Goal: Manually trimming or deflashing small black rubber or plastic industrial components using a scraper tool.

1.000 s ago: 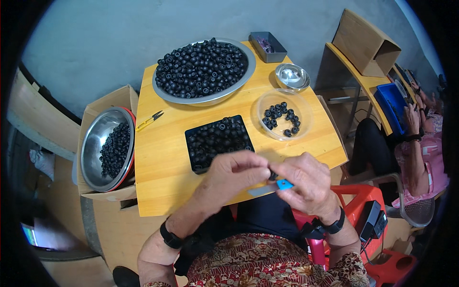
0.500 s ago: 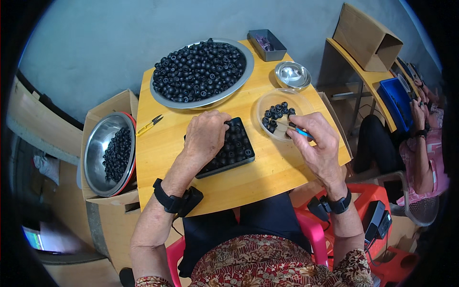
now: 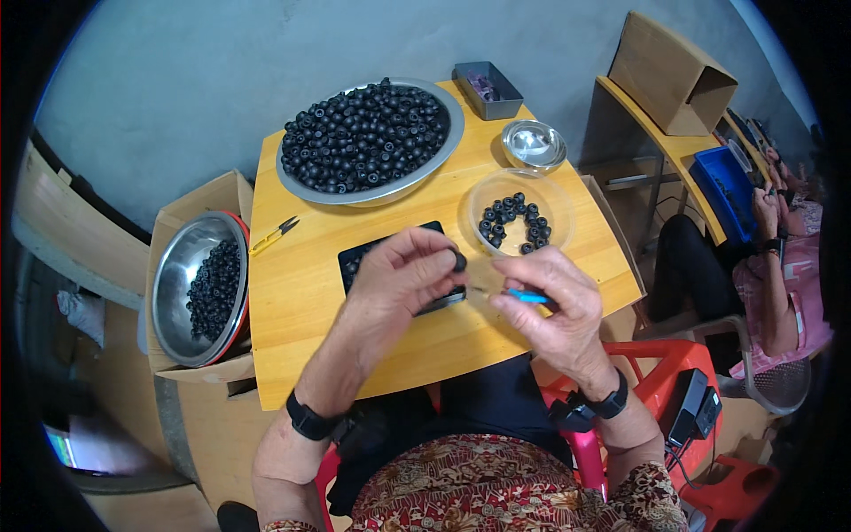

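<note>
1. So, your left hand [image 3: 403, 270] pinches one small black round piece [image 3: 459, 261] between thumb and fingertips, held up over the black tray [image 3: 355, 259] at the middle of the yellow table [image 3: 301, 293].
2. Your right hand [image 3: 554, 306] is closed around a thin blue-handled tool [image 3: 527, 297] – its tip points left toward the piece, and I can't tell if it touches.
3. My guess is the piece is light, hard and a bit slick, so it'll roll or pop out if you squeeze it off-centre – grip it across its widest part and leave the side facing the tool bare.
4. More of the same pieces sit in the clear bowl [image 3: 558, 199] just beyond your right hand and in the big metal pan [image 3: 448, 133] at the far edge.
</note>
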`<action>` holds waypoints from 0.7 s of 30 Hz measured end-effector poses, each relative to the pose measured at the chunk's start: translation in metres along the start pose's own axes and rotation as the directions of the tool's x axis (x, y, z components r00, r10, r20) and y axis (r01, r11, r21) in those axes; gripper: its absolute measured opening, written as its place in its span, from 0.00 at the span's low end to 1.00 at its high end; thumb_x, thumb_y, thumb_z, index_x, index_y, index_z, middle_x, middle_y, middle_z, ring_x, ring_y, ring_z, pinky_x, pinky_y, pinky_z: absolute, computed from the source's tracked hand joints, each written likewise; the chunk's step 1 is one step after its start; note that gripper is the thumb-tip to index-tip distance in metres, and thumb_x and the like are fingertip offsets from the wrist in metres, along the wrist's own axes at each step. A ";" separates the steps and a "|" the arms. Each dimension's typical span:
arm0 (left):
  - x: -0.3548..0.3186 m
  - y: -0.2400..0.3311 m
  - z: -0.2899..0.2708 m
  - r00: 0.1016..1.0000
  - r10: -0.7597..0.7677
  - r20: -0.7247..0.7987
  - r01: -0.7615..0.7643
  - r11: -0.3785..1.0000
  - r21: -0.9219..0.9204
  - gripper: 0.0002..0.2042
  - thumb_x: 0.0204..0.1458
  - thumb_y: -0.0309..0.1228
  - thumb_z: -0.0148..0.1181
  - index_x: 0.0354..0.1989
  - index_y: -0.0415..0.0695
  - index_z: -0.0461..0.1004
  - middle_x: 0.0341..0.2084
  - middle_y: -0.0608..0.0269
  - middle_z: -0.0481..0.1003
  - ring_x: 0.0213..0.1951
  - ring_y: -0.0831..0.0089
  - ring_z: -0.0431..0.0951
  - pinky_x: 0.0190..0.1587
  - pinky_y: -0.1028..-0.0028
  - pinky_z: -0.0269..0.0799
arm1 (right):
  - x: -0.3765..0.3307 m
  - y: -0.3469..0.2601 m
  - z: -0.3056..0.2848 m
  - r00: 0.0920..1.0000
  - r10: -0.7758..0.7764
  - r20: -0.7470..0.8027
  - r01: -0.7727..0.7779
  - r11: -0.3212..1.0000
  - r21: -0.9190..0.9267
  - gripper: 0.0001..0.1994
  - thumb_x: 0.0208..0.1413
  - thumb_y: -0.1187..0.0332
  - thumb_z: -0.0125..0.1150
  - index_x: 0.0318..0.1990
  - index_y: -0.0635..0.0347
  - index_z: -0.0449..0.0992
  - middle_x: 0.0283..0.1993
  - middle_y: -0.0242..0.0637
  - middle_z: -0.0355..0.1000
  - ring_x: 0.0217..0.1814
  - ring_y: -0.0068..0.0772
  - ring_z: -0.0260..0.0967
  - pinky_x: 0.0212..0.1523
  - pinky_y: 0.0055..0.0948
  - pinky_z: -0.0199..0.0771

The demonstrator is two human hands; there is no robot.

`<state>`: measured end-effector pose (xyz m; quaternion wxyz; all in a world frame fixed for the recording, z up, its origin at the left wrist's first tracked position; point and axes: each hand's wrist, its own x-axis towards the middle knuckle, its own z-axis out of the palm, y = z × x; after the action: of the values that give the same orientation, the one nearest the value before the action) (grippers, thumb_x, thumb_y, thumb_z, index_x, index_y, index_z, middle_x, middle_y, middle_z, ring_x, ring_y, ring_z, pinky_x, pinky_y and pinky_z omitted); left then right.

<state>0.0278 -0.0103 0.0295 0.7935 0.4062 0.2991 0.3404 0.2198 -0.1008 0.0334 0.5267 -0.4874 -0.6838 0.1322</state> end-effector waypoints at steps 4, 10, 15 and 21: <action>-0.013 -0.025 0.010 0.988 -0.026 0.150 0.061 0.971 -0.230 0.06 0.60 0.31 0.59 0.42 0.45 0.73 0.39 0.68 0.77 0.43 0.78 0.77 0.47 0.77 0.71 | -0.004 -0.003 0.008 0.998 -0.065 0.012 0.064 0.997 0.032 0.16 0.45 0.77 0.70 0.45 0.65 0.79 0.37 0.40 0.76 0.35 0.33 0.75 0.34 0.29 0.75; -0.029 -0.023 0.026 0.998 -0.048 0.047 0.057 0.973 -0.222 0.10 0.59 0.32 0.61 0.47 0.46 0.74 0.40 0.71 0.76 0.42 0.82 0.74 0.45 0.79 0.70 | -0.006 -0.004 0.008 0.990 -0.139 -0.026 0.139 0.990 0.003 0.17 0.42 0.77 0.71 0.43 0.64 0.80 0.34 0.40 0.75 0.34 0.34 0.75 0.33 0.29 0.75; -0.030 -0.023 0.020 0.998 -0.001 0.065 0.005 0.998 -0.059 0.09 0.59 0.26 0.59 0.47 0.41 0.74 0.38 0.66 0.77 0.43 0.76 0.77 0.46 0.75 0.74 | -0.004 -0.007 0.003 0.981 -0.193 -0.022 0.193 0.981 -0.012 0.17 0.42 0.78 0.69 0.44 0.64 0.81 0.32 0.39 0.74 0.31 0.35 0.73 0.30 0.30 0.73; -0.033 -0.032 0.029 0.994 0.100 0.043 -0.094 0.988 -0.122 0.06 0.59 0.26 0.59 0.43 0.41 0.74 0.37 0.63 0.77 0.41 0.74 0.79 0.43 0.76 0.77 | -0.007 -0.009 0.001 0.947 -0.322 -0.014 0.312 0.926 -0.214 0.17 0.39 0.78 0.70 0.42 0.63 0.81 0.30 0.38 0.74 0.28 0.35 0.71 0.28 0.30 0.72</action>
<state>0.0399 -0.0629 0.0231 0.8060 0.3802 0.2386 0.3858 0.2137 -0.1103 0.0352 0.5036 -0.4264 -0.7503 -0.0394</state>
